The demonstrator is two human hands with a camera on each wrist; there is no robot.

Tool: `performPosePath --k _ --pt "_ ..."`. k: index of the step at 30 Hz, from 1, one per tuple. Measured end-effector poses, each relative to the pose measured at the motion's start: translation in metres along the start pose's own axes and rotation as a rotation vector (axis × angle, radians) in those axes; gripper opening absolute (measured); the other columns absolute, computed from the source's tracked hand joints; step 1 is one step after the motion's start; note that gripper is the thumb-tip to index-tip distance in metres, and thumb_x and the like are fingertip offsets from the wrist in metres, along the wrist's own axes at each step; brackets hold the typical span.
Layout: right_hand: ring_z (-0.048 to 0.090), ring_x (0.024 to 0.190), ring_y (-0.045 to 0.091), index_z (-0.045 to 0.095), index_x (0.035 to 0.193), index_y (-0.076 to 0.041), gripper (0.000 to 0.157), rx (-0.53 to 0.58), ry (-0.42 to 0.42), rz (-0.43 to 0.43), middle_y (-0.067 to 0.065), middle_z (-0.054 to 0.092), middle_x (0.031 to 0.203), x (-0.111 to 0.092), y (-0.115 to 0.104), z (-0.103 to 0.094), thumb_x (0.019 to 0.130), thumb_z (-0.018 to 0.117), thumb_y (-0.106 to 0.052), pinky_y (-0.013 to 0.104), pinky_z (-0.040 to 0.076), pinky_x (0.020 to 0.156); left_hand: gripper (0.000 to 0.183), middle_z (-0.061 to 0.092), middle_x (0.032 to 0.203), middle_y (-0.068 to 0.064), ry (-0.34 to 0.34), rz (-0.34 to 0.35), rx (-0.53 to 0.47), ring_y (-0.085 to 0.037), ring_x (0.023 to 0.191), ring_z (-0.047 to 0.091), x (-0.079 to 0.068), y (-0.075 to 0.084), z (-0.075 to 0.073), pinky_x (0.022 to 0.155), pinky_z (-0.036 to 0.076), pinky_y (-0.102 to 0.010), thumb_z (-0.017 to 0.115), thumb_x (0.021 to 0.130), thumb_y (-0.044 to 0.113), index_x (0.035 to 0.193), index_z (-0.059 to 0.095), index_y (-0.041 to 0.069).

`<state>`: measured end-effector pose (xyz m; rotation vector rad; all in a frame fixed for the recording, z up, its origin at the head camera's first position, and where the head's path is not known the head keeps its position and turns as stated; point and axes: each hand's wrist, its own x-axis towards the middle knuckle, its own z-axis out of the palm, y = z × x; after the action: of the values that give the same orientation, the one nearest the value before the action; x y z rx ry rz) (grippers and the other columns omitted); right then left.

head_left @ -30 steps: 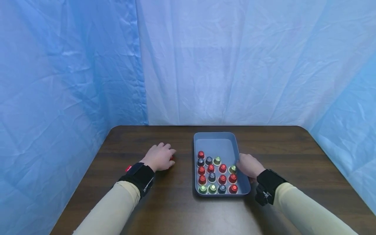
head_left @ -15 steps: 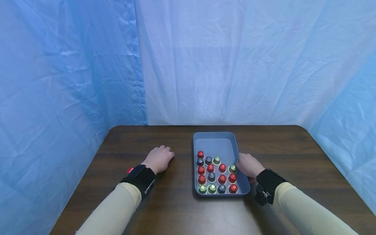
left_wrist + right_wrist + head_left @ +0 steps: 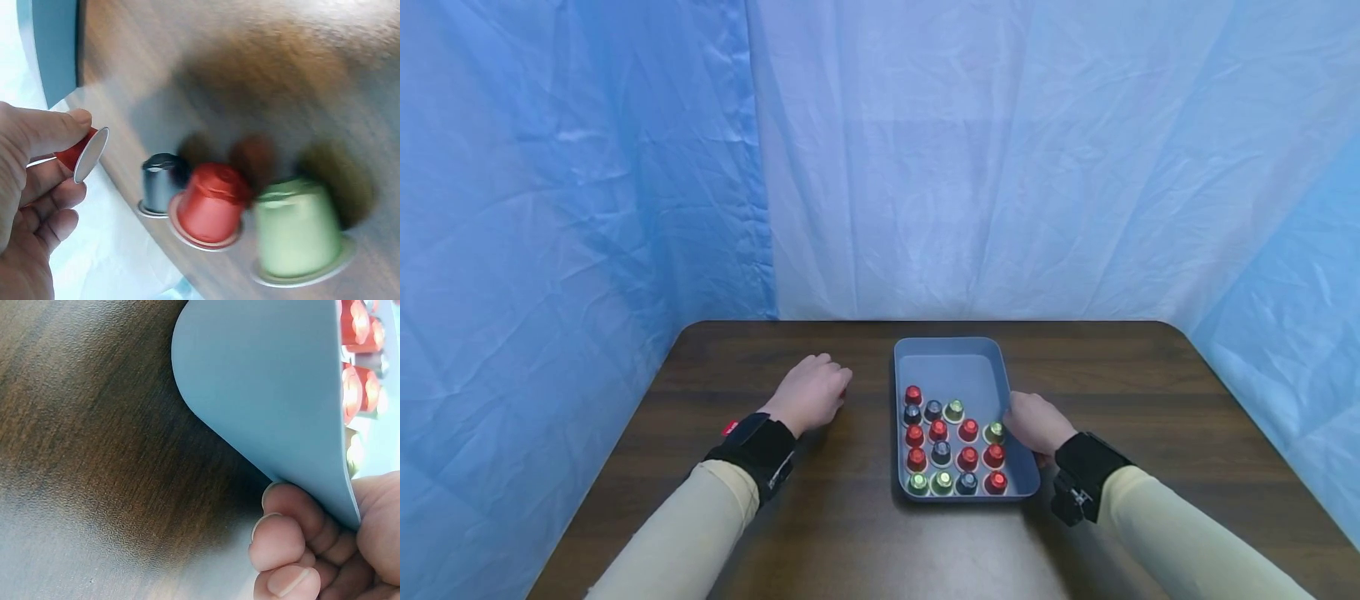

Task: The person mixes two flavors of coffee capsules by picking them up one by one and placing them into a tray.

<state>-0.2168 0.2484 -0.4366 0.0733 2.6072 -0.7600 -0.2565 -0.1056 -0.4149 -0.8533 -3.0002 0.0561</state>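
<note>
My left hand [image 3: 812, 393] is raised over the table left of the tray. In the left wrist view its thumb and fingers pinch a red coffee capsule [image 3: 76, 154], its pale lid facing outward. Three more capsules stand lid-down beneath: a black one [image 3: 161, 184], a red one [image 3: 209, 203] and a green one [image 3: 297, 228]; the hand and arm hide them in the head view. My right hand [image 3: 1037, 423] grips the right wall of the blue-grey tray [image 3: 951, 358], thumb at the rim and fingers curled [image 3: 281, 540] against the outside near the bottom.
Inside the tray, rows of red, green and black capsules [image 3: 967, 457] fill the near part, the far part being bare. The dark wooden table [image 3: 850, 542] ends at a back edge before blue-white cloth curtains [image 3: 985, 167].
My left hand has turned and shifted slightly away and to the right; the red capsule glimpsed by its fingers earlier is out of sight in the head view. Right hand and tray stay put.
</note>
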Motion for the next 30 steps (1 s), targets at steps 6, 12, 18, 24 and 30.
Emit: performPosePath --k 6,12,18,24,30 --pt "0.065 0.06 0.025 0.045 0.139 0.009 0.04 -0.009 0.003 -0.01 0.023 0.064 0.103 0.002 0.003 0.001 0.103 0.047 -0.01 0.037 0.053 0.044 0.028 0.072 0.097 -0.004 0.068 -0.046 -0.106 -0.022 0.091 0.059 0.004 0.004 -0.014 0.091 0.051 -0.039 0.082 0.088 0.022 0.111 0.073 0.009" --pt "0.066 0.065 0.025 0.043 0.142 0.009 0.043 -0.01 -0.004 -0.009 0.024 0.063 0.107 0.001 0.002 0.0 0.104 0.046 -0.01 0.037 0.054 0.046 0.028 0.072 0.099 -0.004 0.111 -0.046 -0.127 -0.022 0.09 0.058 0.009 0.009 -0.028 0.09 0.051 -0.039 0.08 0.09 0.022 0.114 0.074 0.01" --pt "0.066 0.066 0.026 0.043 0.142 0.009 0.043 -0.009 -0.004 -0.008 0.025 0.063 0.109 0.0 0.002 0.0 0.103 0.048 -0.009 0.037 0.054 0.046 0.026 0.071 0.096 -0.003 0.135 -0.049 -0.138 -0.021 0.089 0.057 0.013 0.013 -0.035 0.087 0.052 -0.038 0.081 0.089 0.023 0.111 0.072 0.011" --pt "0.065 0.062 0.025 0.046 0.139 0.01 0.041 -0.018 0.005 -0.028 0.025 0.063 0.107 0.0 0.002 0.0 0.103 0.048 -0.009 0.037 0.054 0.045 0.024 0.07 0.096 -0.002 0.127 -0.052 -0.146 -0.02 0.091 0.058 0.016 0.016 -0.039 0.085 0.052 -0.037 0.079 0.091 0.022 0.112 0.072 0.011" --pt "0.065 0.059 0.026 0.046 0.138 0.009 0.04 -0.016 0.007 -0.017 0.025 0.063 0.105 -0.001 0.001 0.0 0.103 0.049 -0.01 0.037 0.053 0.044 0.022 0.07 0.094 -0.001 0.123 -0.042 -0.172 -0.019 0.091 0.058 0.021 0.02 -0.039 0.084 0.052 -0.035 0.079 0.091 0.021 0.11 0.072 0.012"
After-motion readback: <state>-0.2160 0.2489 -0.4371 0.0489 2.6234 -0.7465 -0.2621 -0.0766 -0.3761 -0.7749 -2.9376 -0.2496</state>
